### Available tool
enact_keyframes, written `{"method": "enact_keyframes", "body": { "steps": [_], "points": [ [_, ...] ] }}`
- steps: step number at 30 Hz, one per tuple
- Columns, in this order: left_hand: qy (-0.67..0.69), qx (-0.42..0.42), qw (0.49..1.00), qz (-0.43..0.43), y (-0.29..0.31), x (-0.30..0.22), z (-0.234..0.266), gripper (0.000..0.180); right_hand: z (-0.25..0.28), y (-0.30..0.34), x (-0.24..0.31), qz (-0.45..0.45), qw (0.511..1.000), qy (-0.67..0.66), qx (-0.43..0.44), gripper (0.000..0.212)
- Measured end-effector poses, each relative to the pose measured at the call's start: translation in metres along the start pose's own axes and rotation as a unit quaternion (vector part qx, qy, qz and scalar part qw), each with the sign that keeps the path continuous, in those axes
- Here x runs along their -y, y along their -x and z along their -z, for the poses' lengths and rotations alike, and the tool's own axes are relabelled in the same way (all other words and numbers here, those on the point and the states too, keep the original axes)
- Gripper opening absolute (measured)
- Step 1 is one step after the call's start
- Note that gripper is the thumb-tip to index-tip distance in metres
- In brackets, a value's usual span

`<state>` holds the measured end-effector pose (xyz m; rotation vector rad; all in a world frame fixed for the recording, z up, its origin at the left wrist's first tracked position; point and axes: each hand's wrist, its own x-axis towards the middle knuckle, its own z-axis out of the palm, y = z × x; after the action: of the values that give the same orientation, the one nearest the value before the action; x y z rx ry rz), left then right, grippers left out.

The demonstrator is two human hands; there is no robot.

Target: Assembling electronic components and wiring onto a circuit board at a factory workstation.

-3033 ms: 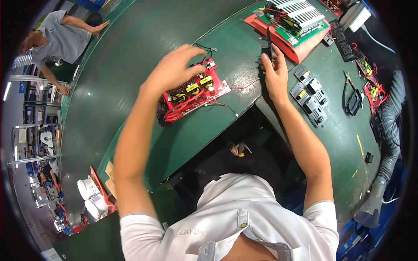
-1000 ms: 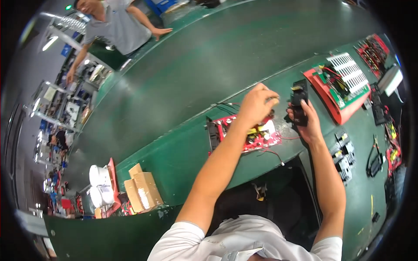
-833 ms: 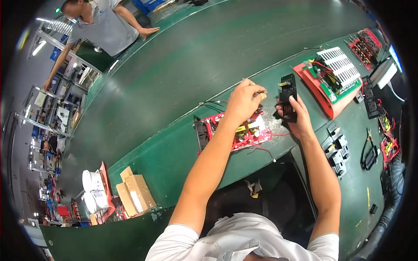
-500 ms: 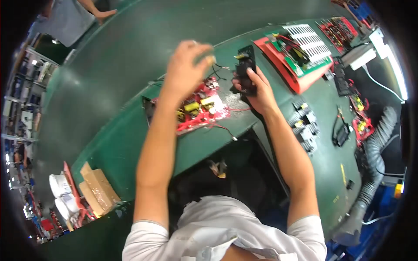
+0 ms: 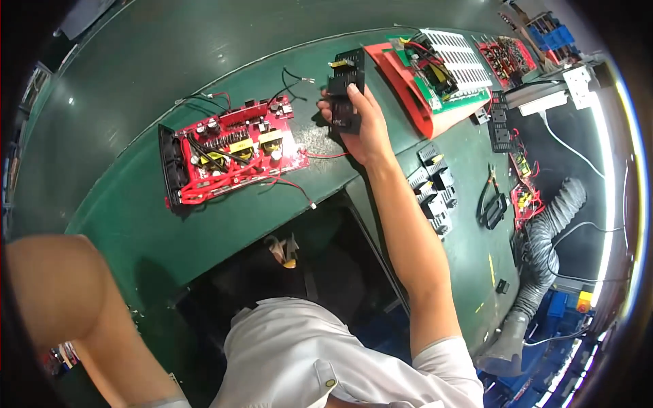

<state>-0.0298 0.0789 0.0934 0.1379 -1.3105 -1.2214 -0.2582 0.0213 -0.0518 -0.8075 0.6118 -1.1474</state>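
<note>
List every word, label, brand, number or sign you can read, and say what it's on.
None can be read.
Yellow blocks on the red board: any print is too small.
Black panel in the right hand: a small pale mark, too small to make out.

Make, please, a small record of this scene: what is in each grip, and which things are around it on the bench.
Right grip: holds a black slotted panel
Left grip: out of sight; left arm shows at lower left
Surface: green bench
Left of panel: red circuit board full of components
Right of panel: green-and-white electronic unit on red sheet
Right of forearm: grey panels
</note>
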Motion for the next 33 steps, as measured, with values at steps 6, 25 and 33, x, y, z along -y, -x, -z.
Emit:
{"method": "enact_keyframes", "body": {
  "steps": [6, 25, 33],
  "points": [
    [-0.101, -0.006, 0.993, -0.055, -0.019, -0.008, 0.003, 0.035, 0.010, 0.006, 0.000, -0.005, 1.000, 0.016, -0.015, 0.038],
    [-0.300, -0.006, 0.952, -0.055, -0.046, -0.015, -0.041, 0.032, 0.007, 0.006, 0.000, -0.023, 0.999, -0.038, -0.018, 0.033],
    [-0.391, -0.021, 0.919, -0.054, -0.037, -0.030, -0.059, 0.030, 0.006, 0.011, -0.006, -0.008, 0.999, -0.043, -0.022, 0.037]
  ]
}}
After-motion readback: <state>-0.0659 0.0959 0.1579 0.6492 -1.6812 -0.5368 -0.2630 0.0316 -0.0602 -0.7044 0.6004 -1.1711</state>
